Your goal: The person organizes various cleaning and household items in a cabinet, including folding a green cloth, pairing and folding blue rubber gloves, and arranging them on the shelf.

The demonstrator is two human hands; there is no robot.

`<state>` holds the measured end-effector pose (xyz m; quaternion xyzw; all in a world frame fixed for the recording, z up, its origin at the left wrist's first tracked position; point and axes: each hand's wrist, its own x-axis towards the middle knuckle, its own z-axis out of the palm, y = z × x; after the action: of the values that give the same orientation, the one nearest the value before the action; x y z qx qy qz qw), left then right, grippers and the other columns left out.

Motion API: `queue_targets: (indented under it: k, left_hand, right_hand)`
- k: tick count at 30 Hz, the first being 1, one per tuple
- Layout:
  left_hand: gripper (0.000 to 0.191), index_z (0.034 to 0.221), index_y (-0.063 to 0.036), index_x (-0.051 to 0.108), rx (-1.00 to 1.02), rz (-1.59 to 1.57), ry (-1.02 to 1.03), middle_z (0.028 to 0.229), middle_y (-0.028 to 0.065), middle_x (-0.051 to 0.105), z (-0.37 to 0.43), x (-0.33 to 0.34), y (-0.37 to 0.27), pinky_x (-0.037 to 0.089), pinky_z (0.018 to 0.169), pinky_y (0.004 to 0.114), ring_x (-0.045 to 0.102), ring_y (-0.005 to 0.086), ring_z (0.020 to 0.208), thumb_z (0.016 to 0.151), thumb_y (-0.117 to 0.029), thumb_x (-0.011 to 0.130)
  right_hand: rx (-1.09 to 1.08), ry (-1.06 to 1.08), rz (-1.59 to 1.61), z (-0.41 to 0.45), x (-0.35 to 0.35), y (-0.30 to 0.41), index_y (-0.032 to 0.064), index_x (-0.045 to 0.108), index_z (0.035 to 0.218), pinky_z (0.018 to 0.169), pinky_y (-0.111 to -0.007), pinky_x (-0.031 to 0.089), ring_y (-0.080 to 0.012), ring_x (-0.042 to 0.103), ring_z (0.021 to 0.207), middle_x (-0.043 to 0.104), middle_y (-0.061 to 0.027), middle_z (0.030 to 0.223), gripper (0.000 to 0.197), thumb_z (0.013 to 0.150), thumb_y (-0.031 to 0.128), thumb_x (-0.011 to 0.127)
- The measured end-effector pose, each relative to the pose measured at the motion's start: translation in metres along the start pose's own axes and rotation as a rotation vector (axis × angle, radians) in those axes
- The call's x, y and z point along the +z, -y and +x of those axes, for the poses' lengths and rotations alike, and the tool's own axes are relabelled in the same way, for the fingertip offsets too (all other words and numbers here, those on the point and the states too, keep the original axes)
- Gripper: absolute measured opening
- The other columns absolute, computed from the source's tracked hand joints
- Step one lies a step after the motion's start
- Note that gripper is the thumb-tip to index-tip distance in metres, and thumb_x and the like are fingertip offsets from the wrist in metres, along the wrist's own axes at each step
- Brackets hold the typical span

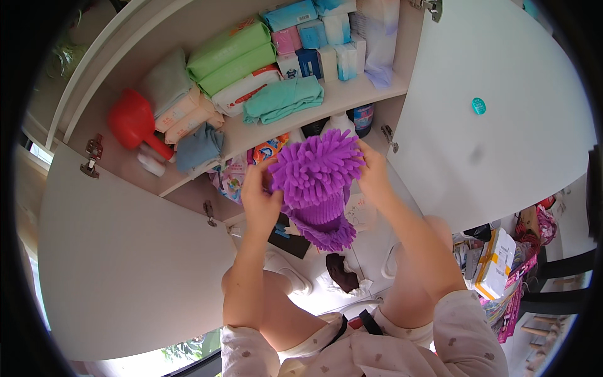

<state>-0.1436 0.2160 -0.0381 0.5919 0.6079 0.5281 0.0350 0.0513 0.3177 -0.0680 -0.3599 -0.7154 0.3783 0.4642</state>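
Observation:
Between my hands hangs a purple chenille microfiber cleaning cloth or mop cover (315, 172), with thick noodle-like pile on top and a ribbed fold below. My left hand (260, 191) grips its left edge, the thumb and fingers curled round the fabric. On the other side, my right hand (374, 172) holds the upper right edge, its fingertips partly hidden behind the pile. The cloth is held in front of an opened cabinet, level with its lower compartment. A folded teal cloth (282, 100) lies on the cabinet shelf (259, 134) beyond my hands.
Cabinet doors stand open at the left (136, 264) and right (480, 122). The shelf carries green tissue packs (231, 56), several small boxes, a red scoop (134, 120) and a blue-grey cloth (200, 147). Dark brown fabric (341, 272) lies on the floor; a taped parcel (494, 264) sits right.

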Motion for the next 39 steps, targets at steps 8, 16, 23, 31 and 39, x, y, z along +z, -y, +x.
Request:
queue_targets:
  k: [8,16,23,31,39]
  left_hand:
    - [0.019,0.089,0.0004,0.054,-0.166,-0.469,0.042,0.082,0.0037,0.058,-0.026,0.027,0.006,0.043,0.064,0.022,0.054,0.0097,0.073,0.071,0.000,0.059]
    - [0.087,0.122,-0.0042,0.029,-0.074,-0.840,0.290,0.123,0.0091,0.035,-0.014,0.050,0.033,0.030,0.093,0.034,0.035,0.0211,0.113,0.057,-0.038,0.076]
    - [0.088,0.129,-0.0023,0.023,0.032,-0.377,0.718,0.125,0.0098,0.034,-0.042,0.107,0.042,0.027,0.098,0.033,0.030,0.0205,0.120,0.060,-0.019,0.075]
    - [0.062,0.124,-0.0007,0.033,-0.511,-0.657,0.788,0.115,0.0085,0.047,-0.051,0.110,-0.021,0.036,0.089,0.030,0.046,0.0174,0.104,0.068,-0.009,0.060]
    - [0.061,0.125,-0.0003,0.032,-0.718,-1.187,0.914,0.117,0.0088,0.046,-0.040,0.093,-0.004,0.033,0.092,0.030,0.044,0.0185,0.107,0.069,-0.008,0.054]
  right_hand:
    - [-0.369,0.150,-0.165,-0.024,0.004,0.044,0.0071,0.045,0.111,0.064,-0.031,0.046,-0.0278,0.056,0.076,0.055,-0.0121,0.098,0.041,0.071,0.006,0.056]
    - [-0.195,0.157,0.610,-0.003,-0.023,0.028,-0.0019,0.055,0.098,0.082,-0.031,0.042,-0.0227,0.054,0.092,0.055,-0.0133,0.103,0.027,0.072,0.004,0.059]
    - [-0.503,0.686,0.801,0.016,-0.074,0.032,-0.0036,0.056,0.091,0.086,-0.041,0.041,-0.0342,0.051,0.097,0.049,-0.0233,0.108,0.016,0.078,0.007,0.056]
    - [0.138,-0.200,0.635,0.015,-0.105,0.031,0.0023,0.049,0.104,0.081,-0.030,0.043,-0.0171,0.052,0.095,0.054,-0.0128,0.103,0.025,0.081,0.013,0.050]
    - [0.348,-0.181,-0.208,0.010,-0.150,0.020,0.0004,0.054,0.084,0.055,-0.028,0.045,-0.0164,0.057,0.067,0.058,-0.0095,0.072,0.028,0.080,0.028,0.049]
